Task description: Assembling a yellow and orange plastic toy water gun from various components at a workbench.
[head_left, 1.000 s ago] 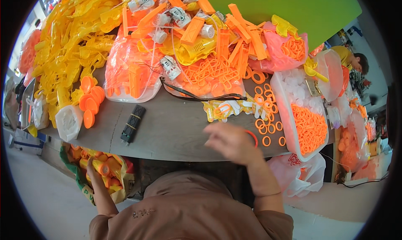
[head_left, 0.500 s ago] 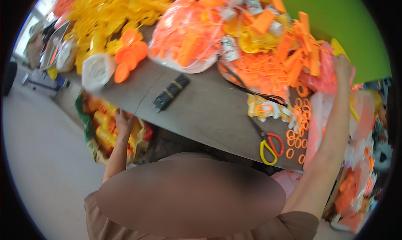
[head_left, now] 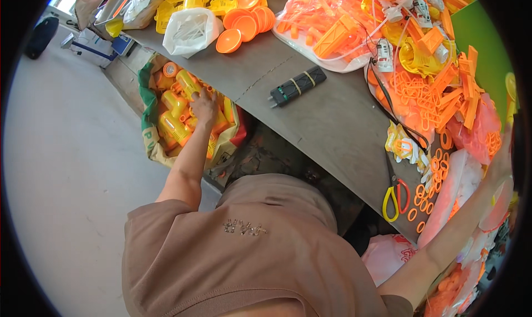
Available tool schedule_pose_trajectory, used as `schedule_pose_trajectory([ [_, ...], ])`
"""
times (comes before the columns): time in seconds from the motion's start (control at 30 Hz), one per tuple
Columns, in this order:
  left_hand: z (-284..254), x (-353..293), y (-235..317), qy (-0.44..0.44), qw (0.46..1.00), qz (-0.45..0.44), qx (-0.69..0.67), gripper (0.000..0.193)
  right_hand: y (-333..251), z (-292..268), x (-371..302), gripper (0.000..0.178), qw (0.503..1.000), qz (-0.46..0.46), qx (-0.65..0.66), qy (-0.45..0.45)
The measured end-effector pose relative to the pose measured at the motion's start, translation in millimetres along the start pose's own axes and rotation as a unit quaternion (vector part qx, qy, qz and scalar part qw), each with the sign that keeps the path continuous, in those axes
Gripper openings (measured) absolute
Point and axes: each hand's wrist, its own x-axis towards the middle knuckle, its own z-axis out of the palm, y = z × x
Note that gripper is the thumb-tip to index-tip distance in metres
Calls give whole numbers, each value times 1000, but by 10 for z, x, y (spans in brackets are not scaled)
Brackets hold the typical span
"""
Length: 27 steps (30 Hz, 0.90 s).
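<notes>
My left hand point(head_left: 204, 107) is down in an open-topped woven bag point(head_left: 148, 104), its fingers apart on yellow and orange plastic parts. A ribbed yellow cylinder point(head_left: 189, 84) lies at its fingertips, and another yellow cylinder point(head_left: 175, 127) rests beside the hand. At the far right rim, my right hand point(head_left: 505, 140) is blurred and stretched by the lens. A yellow plastic piece point(head_left: 510, 93) sticks up from its fingers, which seem closed on it. Beneath that arm lie a pink plastic bag point(head_left: 485, 129) and a clear bag point(head_left: 455, 178).
The grey table point(head_left: 332, 117) carries a black rubber-banded bundle point(head_left: 297, 86), orange cups point(head_left: 245, 26), a white container point(head_left: 190, 32), scissors point(head_left: 395, 198), orange rings point(head_left: 424, 203) and a large bag of orange parts point(head_left: 327, 26). A green panel point(head_left: 490, 45) stands at the right.
The view has swung left, so the table appears further right. My left hand has reached farther into the woven bag. My right arm now lies at the right rim, the yellow piece still at its hand.
</notes>
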Motion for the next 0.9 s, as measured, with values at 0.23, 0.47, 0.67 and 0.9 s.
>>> schedule_pose_trajectory([
  [0.23,-174,-237,399,152,955,118,-226,45,-1197,142,-1720,29,937,-243,130,-216],
  [0.47,-1847,-934,1440,-7,784,382,-489,24,-1556,709,-2348,32,949,-162,143,-229],
  [0.67,-2067,-1157,2368,-172,705,540,-427,51,-1782,798,-2229,39,944,-143,197,-221],
  [0.9,-1666,-1141,2675,-193,719,593,-307,73,-1245,554,-2020,25,971,-33,191,-143],
])
